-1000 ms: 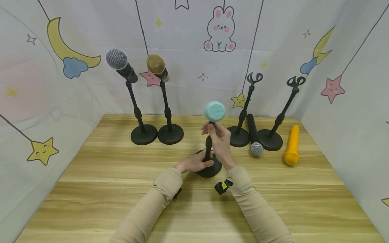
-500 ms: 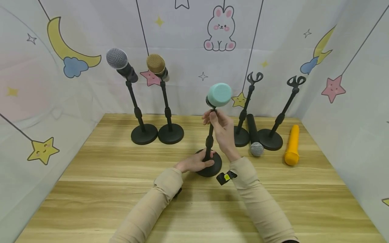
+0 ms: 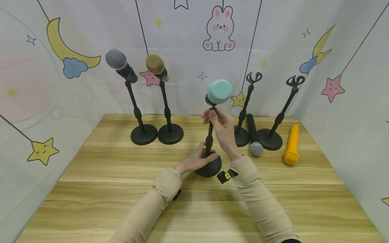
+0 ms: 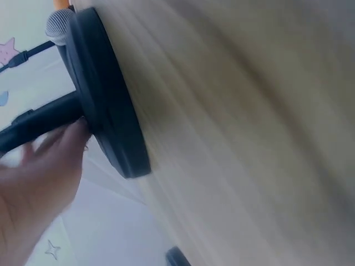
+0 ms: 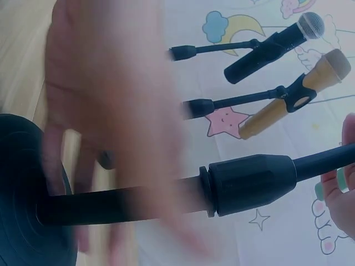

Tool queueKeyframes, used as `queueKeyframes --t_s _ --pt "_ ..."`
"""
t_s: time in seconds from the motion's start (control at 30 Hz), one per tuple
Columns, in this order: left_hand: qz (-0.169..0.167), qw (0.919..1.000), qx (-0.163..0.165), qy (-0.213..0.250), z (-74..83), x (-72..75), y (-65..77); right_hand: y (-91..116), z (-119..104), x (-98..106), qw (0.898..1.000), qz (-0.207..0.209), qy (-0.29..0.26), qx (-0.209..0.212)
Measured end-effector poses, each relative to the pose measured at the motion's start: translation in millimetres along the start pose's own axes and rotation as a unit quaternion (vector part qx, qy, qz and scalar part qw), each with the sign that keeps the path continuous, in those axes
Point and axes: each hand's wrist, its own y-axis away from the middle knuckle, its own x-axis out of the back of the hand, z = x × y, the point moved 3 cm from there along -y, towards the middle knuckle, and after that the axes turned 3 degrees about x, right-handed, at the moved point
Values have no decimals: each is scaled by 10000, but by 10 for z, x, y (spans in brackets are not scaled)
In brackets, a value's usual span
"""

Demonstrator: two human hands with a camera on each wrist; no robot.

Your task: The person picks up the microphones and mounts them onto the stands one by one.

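Note:
A mint-green-headed microphone tilts in the clip atop a black microphone stand, whose round base sits on the table. My right hand pinches the thin upper pole just under the clip. My left hand is low beside the pole, thumb stretched across its front and fingers behind. In the right wrist view the left hand is blurred, its fingers fairly straight, and the stand's collar shows sharply. The left wrist view has the hand by the base.
Two stands at the back left carry a silver-headed microphone and a gold-headed microphone. At the back right are two stands with bare clips. A black microphone and an orange microphone lie on the table near them.
My right hand has risen along the stand, and the mint microphone head has gone up and tilted. Lately my left fingers have lifted and spread at the foot of the pole.

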Motion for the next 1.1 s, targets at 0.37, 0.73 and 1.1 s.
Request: queueKeyframes --t_s 0.37,0.73,1.1 --pt "1502 9829 -1003 362 408 30 194 17 -10 -18 9999 -34 -61 -127" --pt "1579 9703 -1557 -962 175 44 6 88 46 3 9994 -99 -74 -334" --pt "717 9803 -796 -1658 83 59 25 582 432 184 9837 -1217 -429 -1255"
